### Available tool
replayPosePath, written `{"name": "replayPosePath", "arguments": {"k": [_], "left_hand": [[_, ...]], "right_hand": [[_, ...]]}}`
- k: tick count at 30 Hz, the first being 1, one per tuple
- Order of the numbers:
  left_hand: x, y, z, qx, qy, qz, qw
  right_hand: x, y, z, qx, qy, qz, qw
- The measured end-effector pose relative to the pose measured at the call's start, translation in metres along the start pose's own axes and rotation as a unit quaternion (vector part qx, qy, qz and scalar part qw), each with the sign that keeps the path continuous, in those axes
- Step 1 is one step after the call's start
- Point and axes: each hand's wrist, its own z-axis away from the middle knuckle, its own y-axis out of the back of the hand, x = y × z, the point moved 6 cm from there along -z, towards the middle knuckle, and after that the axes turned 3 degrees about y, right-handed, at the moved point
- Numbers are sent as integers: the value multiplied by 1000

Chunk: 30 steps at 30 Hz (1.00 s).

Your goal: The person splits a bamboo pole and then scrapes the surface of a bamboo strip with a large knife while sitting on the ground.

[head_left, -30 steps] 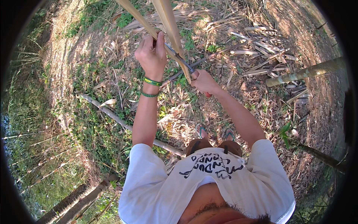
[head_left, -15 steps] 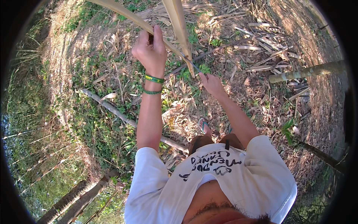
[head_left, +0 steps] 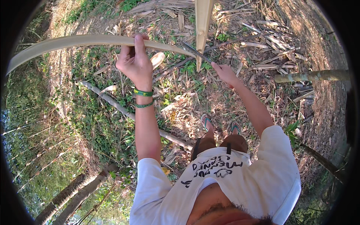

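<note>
My left hand (head_left: 138, 65) is closed round a long pale strip (head_left: 82, 40) of split plant stalk, its thumb up. From my fist the strip bows out to the far left; its other end reaches the lower part of a wider pale stalk (head_left: 203, 22). That stalk stands nearly upright in the picture, with a pointed lower end, and its top runs out of view. My right hand (head_left: 225, 74) grips a knife, its handle mostly hidden. The dark blade (head_left: 195, 51) lies across the place where strip and stalk meet.
A slim pole (head_left: 112, 108) lies slantwise on the leafy ground. Dry split stalks (head_left: 268, 47) are heaped at far right, with a trunk (head_left: 311, 76) beside them. Two trunks (head_left: 80, 195) stand at lower left. My feet in flip-flops (head_left: 206, 122) are below.
My left hand has moved left and down, swinging the strip out to the left, wider from the stalk. The stalk and my right hand with the knife have shifted right.
</note>
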Motion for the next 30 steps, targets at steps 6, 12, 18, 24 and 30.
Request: {"name": "replayPosePath", "arguments": {"k": [6, 12, 18, 24, 30], "left_hand": [[34, -36, 25, -57, -99, -89, 990], [16, -4, 8, -34, -76, -44, 996], [4, 32, 14, 11, 3, -1, 1000], [25, -2, 35, 4, -82, 6, 997], [18, 29, 13, 47, -119, -67, 989]], "right_hand": [[70, -69, -16, 114, -40, 141, 983], [69, -104, -41, -91, -114, -163, 976], [91, -36, -62, -87, -115, -43, 989], [142, -66, -60, 92, -25, 233, 968], [128, -125, -85, -50, -42, 113, 991]]}}
